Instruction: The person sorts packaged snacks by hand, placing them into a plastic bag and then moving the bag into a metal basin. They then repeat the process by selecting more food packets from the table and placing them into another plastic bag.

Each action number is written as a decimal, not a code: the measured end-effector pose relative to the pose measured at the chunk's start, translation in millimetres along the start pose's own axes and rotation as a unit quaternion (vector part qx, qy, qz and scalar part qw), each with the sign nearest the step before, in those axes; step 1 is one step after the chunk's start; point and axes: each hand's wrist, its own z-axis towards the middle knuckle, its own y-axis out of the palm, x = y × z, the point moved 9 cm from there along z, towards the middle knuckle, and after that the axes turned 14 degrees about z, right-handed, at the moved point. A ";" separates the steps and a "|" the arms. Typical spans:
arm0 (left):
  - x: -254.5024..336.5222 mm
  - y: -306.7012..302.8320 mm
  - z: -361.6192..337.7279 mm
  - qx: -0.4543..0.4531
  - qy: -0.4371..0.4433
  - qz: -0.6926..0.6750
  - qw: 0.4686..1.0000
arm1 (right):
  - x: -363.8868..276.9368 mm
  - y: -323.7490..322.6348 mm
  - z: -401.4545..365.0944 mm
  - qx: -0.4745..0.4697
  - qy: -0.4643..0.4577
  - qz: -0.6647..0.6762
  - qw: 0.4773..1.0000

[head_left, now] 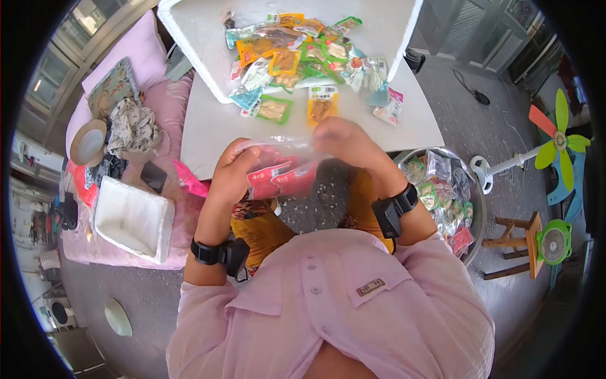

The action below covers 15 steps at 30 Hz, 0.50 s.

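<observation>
A clear plastic bag (302,149) with red packets (281,179) inside hangs over my lap, at the table's near edge. My left hand (236,169) is closed on the bag's left side. At the bag's upper right corner is my right hand (343,140), its fingers bent together on the plastic and slightly blurred. Just beyond it, an orange snack packet (322,106) lies on the white table (416,126). A green-edged packet (274,109) and a pink-and-white packet (389,106) lie to either side of that one.
A white foam box (189,50) on the table holds a pile of mixed packets (285,61). To the right on the floor stands a metal basin (478,218) full of packets. A foam lid (132,220) rests on the pink bed at left.
</observation>
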 end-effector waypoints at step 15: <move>-35.5 75.2 -16.0 -0.146 -0.033 0.109 0.983 | -1.3 23.1 -65.1 -0.086 0.023 -0.212 0.973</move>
